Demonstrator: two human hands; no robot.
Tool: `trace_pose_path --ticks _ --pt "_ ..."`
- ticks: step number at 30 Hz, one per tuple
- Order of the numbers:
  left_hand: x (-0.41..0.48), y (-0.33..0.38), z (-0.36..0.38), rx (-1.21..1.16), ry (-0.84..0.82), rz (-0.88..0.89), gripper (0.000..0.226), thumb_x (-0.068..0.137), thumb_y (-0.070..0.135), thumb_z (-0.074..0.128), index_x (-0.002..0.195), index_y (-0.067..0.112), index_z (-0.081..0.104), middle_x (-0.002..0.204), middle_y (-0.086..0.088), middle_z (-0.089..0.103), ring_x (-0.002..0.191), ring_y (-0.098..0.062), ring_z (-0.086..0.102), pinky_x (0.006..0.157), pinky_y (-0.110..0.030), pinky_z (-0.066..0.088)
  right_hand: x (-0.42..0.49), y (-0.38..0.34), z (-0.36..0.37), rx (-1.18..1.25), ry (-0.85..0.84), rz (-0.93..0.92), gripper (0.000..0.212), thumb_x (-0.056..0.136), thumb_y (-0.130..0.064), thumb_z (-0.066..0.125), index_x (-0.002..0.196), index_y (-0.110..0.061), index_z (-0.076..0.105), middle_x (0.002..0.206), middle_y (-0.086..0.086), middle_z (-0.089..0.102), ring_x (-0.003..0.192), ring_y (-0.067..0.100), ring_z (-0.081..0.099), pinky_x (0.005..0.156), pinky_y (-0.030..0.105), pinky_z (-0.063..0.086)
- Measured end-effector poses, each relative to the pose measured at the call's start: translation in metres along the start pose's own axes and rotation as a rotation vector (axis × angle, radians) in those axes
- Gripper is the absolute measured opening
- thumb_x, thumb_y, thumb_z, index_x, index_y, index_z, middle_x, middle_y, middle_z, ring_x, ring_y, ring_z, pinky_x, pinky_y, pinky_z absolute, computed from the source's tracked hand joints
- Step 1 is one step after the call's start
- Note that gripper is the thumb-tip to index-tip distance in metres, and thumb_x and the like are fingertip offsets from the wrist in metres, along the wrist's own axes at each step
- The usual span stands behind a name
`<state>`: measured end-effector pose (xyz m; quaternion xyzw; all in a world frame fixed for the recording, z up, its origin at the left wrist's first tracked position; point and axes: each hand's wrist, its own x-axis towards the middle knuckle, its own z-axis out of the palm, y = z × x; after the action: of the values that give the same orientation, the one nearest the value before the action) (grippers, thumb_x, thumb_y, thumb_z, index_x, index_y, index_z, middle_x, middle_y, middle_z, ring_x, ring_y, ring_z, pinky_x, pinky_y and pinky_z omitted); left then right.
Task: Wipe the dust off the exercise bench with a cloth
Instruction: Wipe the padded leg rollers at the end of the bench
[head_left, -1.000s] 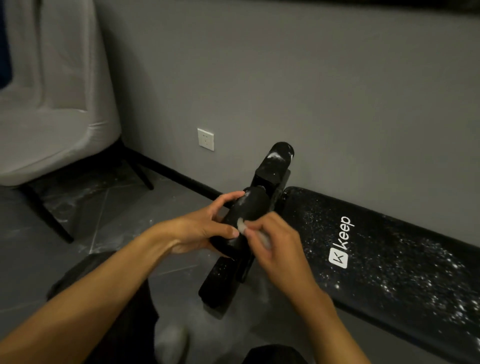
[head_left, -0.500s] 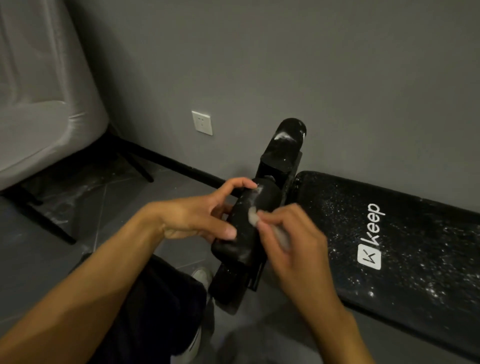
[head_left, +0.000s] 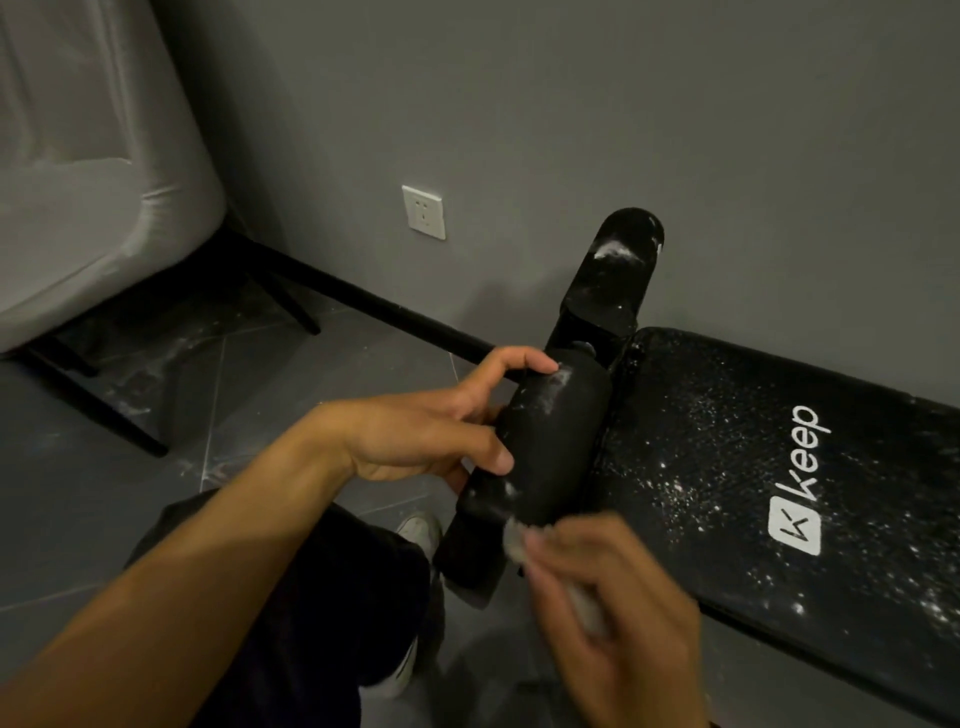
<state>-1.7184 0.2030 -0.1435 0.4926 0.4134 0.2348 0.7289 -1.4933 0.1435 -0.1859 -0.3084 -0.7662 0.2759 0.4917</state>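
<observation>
At the exercise bench (head_left: 753, 467) end, the left hand (head_left: 415, 441) grips the foam roller (head_left: 550, 441), steadying it. The right hand (head_left: 613, 597) pinches the cloth (head_left: 514, 540) at the roller's lower end. Wiping the roller is under way; next, I judge, comes the white smear (head_left: 563, 376) near its top.

Tiled floor (head_left: 78, 519) bears bench (head_left: 701, 441), chair legs (head_left: 104, 415); pale smears (head_left: 140, 379), perhaps dust.

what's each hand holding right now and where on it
The left hand grips the black foam roller around its upper half; the right hand holds the whitish cloth bunched in its grip.
</observation>
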Motion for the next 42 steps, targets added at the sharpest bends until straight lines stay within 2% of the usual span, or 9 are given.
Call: trace_pose_path --ticks 3,11,19,23,27,30,34,38,42 --pt "0.001 0.0 0.0 0.014 0.007 -0.005 0.069 0.079 0.016 0.07 0.122 0.063 0.045 0.132 -0.011 0.059 0.113 -0.036 0.066 0.086 -0.054 0.057 0.003 0.005 0.002 -0.028 0.036 -0.019 0.007 0.087 -0.006 0.07 0.09 -0.002 0.074 0.091 0.004 0.063 0.083 0.009 0.063 0.075 0.017 0.047" --pt "0.003 0.008 0.003 0.03 0.028 -0.029 0.062 0.074 0.016 0.072 0.111 0.06 0.05 0.138 -0.024 0.052 0.111 -0.039 0.065 0.097 -0.075 0.042 -0.009 0.002 0.009 -0.062 0.07 -0.038 0.008 0.087 -0.008 0.07 0.086 -0.003 0.075 0.087 0.005 0.064 0.077 0.012 0.064 0.069 0.021 0.05" --pt "-0.002 0.003 0.009 0.023 0.083 0.001 0.073 0.076 0.016 0.07 0.127 0.059 0.043 0.134 -0.022 0.056 0.109 -0.035 0.064 0.1 -0.068 0.045 0.037 0.004 0.006 -0.066 0.173 0.129 0.007 0.09 -0.008 0.066 0.091 -0.002 0.071 0.091 0.001 0.063 0.087 0.005 0.062 0.076 0.014 0.042" --pt "-0.001 0.006 0.009 0.063 0.084 -0.008 0.076 0.084 0.006 0.062 0.136 0.052 0.032 0.135 -0.018 0.057 0.106 -0.028 0.068 0.096 -0.062 0.049 0.015 0.001 0.005 -0.048 0.119 0.045 0.01 0.089 -0.009 0.066 0.09 -0.001 0.072 0.091 0.004 0.062 0.089 0.007 0.063 0.077 0.016 0.045" --pt "0.002 0.002 0.011 0.036 0.102 0.013 0.071 0.073 0.016 0.068 0.123 0.06 0.043 0.135 -0.016 0.054 0.107 -0.028 0.067 0.093 -0.055 0.052 0.035 0.014 -0.002 -0.122 0.103 0.095 0.007 0.09 -0.012 0.067 0.092 -0.006 0.071 0.091 0.002 0.063 0.088 0.002 0.061 0.077 0.009 0.041" --pt "0.002 -0.002 0.012 0.015 0.117 0.04 0.063 0.073 0.025 0.073 0.117 0.063 0.048 0.136 -0.016 0.057 0.117 -0.038 0.065 0.1 -0.067 0.048 0.073 0.03 -0.006 -0.2 0.135 0.207 0.006 0.095 -0.013 0.066 0.098 -0.013 0.071 0.094 -0.001 0.064 0.089 0.0 0.059 0.076 0.005 0.039" --pt "0.002 -0.006 0.008 0.005 0.076 0.066 0.067 0.081 0.015 0.072 0.122 0.061 0.044 0.12 -0.003 0.068 0.108 -0.027 0.069 0.091 -0.056 0.054 0.043 0.02 -0.003 -0.123 0.068 0.079 0.012 0.094 -0.008 0.062 0.103 -0.007 0.071 0.098 0.002 0.064 0.093 0.005 0.062 0.081 0.012 0.043" --pt "0.004 -0.01 0.007 -0.105 0.051 0.065 0.08 0.08 0.002 0.065 0.135 0.052 0.034 0.122 -0.011 0.061 0.097 -0.022 0.069 0.076 -0.036 0.058 0.026 0.013 -0.003 -0.103 0.009 -0.03 0.01 0.09 -0.008 0.066 0.097 -0.005 0.073 0.095 0.006 0.065 0.09 0.007 0.062 0.079 0.017 0.046" --pt "0.003 -0.014 0.007 -0.185 0.035 0.075 0.081 0.075 0.009 0.071 0.133 0.056 0.04 0.138 -0.019 0.055 0.109 -0.033 0.066 0.086 -0.044 0.058 0.086 0.03 -0.01 -0.284 0.044 0.112 0.01 0.096 -0.017 0.065 0.101 -0.015 0.073 0.097 -0.003 0.064 0.089 -0.002 0.057 0.081 0.005 0.036"
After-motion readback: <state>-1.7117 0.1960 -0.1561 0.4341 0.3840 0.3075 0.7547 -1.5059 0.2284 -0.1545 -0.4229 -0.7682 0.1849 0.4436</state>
